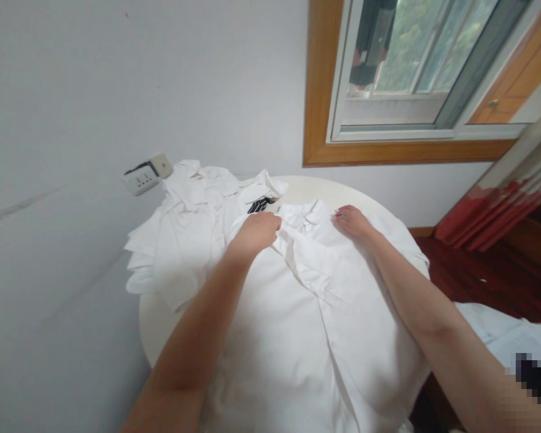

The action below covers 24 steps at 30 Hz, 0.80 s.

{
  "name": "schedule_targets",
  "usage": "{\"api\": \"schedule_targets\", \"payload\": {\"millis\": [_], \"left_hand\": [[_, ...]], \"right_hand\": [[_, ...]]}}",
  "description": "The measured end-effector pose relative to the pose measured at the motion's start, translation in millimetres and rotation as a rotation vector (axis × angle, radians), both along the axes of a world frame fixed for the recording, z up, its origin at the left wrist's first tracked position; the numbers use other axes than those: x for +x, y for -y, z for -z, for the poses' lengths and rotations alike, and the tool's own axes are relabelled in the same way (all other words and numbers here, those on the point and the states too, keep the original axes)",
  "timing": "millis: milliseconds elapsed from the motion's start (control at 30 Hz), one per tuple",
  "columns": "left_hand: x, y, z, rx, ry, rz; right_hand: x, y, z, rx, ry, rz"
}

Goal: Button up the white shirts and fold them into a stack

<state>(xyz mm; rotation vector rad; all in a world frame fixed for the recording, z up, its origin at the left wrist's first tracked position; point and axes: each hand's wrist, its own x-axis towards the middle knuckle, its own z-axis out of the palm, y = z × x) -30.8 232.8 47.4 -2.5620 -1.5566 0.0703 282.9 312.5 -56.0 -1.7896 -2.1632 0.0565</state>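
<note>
A white button-up shirt (pixel 288 337) lies front side up across the round table, with its collar (pixel 313 216) toward the wall. My left hand (pixel 259 231) is closed on the shirt's fabric near the left shoulder. From that hand a loose, partly blurred fold of white cloth (pixel 315 270) runs across the shirt's chest. My right hand (pixel 351 221) rests at the other shoulder, its fingers bent slightly and lying against the cloth. The undersides of both hands are hidden from view.
Several white garments (pixel 189 222) are piled at the table's left, against the wall. A black-and-white striped item (pixel 261 204) lies behind my left hand. The pale round table (pixel 351 189) stands below a wood-framed window (pixel 318 120). A wall socket (pixel 139 178) and a red-and-cream curtain (pixel 491 204) flank it.
</note>
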Motion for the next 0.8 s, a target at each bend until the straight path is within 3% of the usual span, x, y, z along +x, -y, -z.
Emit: {"api": "schedule_targets", "payload": {"millis": [167, 267, 467, 633, 800], "left_hand": [[1, 1, -5.3, -0.059, 0.035, -0.046], [2, 5, -8.5, -0.074, 0.021, -0.045], [2, 10, 1.2, -0.128, -0.047, -0.055], [-7, 24, 30.2, 0.067, -0.091, 0.057], [-18, 55, 59.1, 0.251, -0.033, 0.164]], "right_hand": [[-17, 32, -39.3, -0.364, -0.153, -0.308], [-23, 60, -47.6, -0.505, -0.076, -0.418], [-28, 105, -40.5, -0.322, -0.043, -0.413], [-18, 138, -49.8, -0.207, -0.21, -0.347], [16, 155, -56.7, -0.035, -0.179, -0.097]]}}
